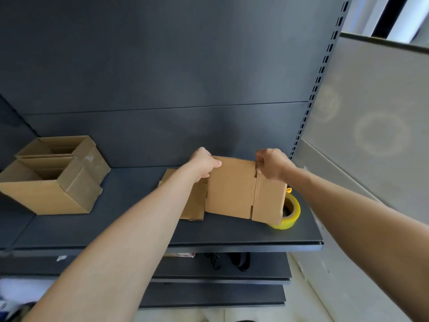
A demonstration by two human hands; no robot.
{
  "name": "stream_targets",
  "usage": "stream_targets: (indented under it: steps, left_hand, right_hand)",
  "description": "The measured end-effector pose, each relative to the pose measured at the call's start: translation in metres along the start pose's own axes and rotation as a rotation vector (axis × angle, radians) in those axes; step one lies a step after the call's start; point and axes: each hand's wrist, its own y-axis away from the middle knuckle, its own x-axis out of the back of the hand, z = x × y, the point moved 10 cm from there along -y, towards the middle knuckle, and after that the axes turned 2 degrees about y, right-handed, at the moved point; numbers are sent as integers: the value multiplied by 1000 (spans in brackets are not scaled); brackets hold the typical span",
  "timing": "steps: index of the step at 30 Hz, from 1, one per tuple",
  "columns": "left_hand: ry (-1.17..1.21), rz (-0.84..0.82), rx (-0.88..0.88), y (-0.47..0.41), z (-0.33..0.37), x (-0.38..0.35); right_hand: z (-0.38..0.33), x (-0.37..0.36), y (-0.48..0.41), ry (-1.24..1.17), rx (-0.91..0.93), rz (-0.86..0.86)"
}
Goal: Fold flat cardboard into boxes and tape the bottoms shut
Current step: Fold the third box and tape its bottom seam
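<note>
Cardboard (232, 189) held btwn both hands, left (204, 165) & right (271, 165) gripping top corners.

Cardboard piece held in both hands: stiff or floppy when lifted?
Probably stiff within each panel: the cardboard blank looks flat though the left hand and right hand grip only its top edge. It will likely hinge at the vertical crease and slots near its right side. Seemingly light, since finger grips suffice.
</note>
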Motion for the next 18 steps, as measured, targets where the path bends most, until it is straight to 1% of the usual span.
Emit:
stream_targets:
  steps: [5, 7, 9, 14, 18]
  left_hand:
    - [75, 70, -16, -1, 2, 5]
    - [117, 115, -6, -3, 1, 8]
    - [157, 142, 12, -4, -2, 11]
    - [199, 133, 98, -4, -17, 8]
    - [213, 111, 123, -2, -21, 5]
  right_hand:
    - [1, 8, -5, -37, -2, 64]
    - [-1, 13, -4, -41, 2, 112]
    - [-5, 13, -4, -36, 0, 123]
    - [-12, -5, -4, -36, 23, -14]
    - [-10, -9, 0, -106, 20, -129]
